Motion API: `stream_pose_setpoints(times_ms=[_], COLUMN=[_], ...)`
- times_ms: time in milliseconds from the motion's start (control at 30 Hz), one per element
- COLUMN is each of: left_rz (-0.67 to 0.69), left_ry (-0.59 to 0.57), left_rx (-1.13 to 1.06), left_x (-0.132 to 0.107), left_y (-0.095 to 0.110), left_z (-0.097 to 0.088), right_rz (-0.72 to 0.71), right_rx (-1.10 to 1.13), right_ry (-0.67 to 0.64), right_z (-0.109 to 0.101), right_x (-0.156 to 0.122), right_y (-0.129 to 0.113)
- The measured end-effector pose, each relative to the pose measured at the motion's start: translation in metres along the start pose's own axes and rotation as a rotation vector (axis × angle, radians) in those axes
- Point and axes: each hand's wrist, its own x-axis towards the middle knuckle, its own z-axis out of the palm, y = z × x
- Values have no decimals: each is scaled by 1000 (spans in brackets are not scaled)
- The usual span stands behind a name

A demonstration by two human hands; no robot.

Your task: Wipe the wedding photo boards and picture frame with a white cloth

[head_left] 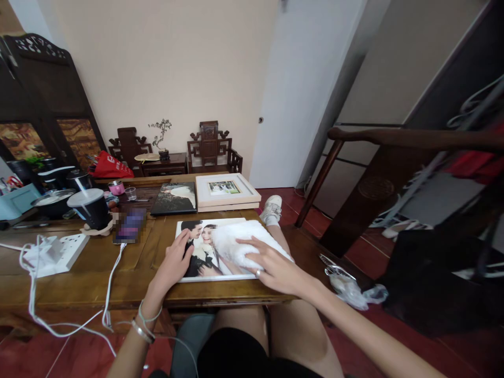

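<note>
A white-edged photo panel [202, 257] with a picture of a couple lies flat near the table's front edge. My left hand [179, 261] rests on its left side, fingers stretched out and holding nothing. A fluffy white cloth [240, 236] covers the panel's right part. My right hand [268, 261], with a ring on one finger, grips this cloth from above and presses it against the panel. Part of the picture is hidden under the cloth.
Behind the panel are a dark photo panel [175, 198] and stacked white picture frames [226, 191]. Toward the left are a phone [129, 226] on a white cable, a lidded cup [90, 209] and a power strip [69, 254]. A wooden chair [366, 184] stands at right.
</note>
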Motion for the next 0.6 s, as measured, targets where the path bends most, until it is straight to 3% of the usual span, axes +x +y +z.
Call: stream_pose_setpoints(times_ms=[200,300,433,600], left_rz=[24,39,87,45], left_ry=[-8,6,33,15], left_rx=[-11,-33,-41,-47], left_x=[3,4,5,5], left_y=[-8,-12,-15,-14], left_z=[0,1,1,2], right_rz=[110,162,149,118], right_rx=[-30,-37,-12,35], right_ry=[42,36,25,-17], right_z=[1,-1,-1,-1], right_x=[58,70,55,-1], right_y=[37,43,34,0])
